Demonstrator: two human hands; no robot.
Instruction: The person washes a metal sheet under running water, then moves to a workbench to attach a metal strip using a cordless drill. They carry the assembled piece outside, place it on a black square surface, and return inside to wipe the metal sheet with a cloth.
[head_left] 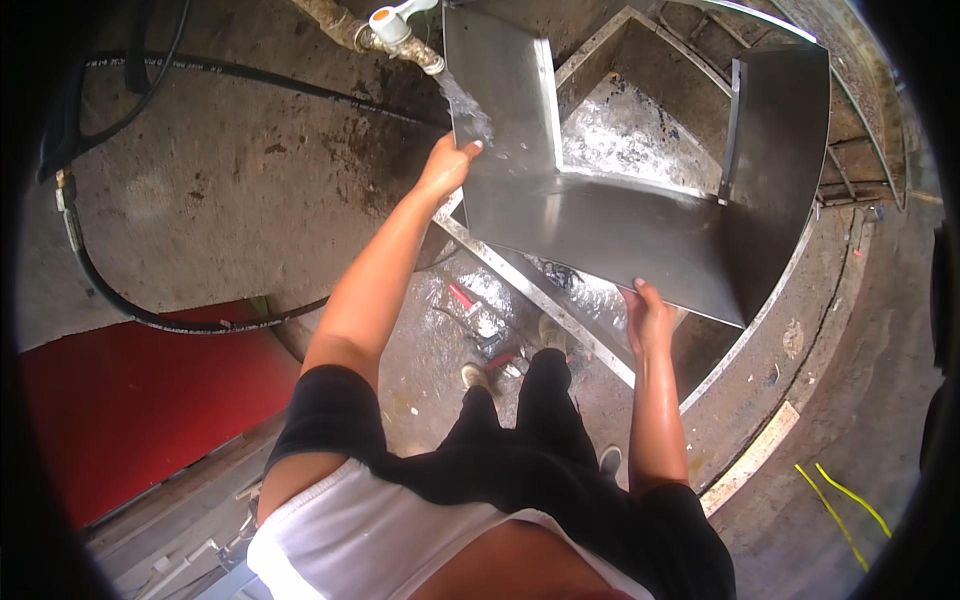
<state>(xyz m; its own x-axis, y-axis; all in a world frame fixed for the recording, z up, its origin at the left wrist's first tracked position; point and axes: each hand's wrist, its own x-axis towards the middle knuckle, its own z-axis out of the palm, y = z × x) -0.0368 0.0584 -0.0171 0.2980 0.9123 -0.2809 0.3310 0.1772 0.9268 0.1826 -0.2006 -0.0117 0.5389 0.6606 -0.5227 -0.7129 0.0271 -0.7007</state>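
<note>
Left hand [445, 165] grips the bent steel panel [600, 220] at its upper left edge, under the tap [395, 25]; right hand [648, 318] clasps the lower edge. Panel's long axis spans between both hands.

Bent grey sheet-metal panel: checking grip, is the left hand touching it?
Touching. The head view shows the left hand gripping the bent grey sheet-metal panel at its left edge.
</note>
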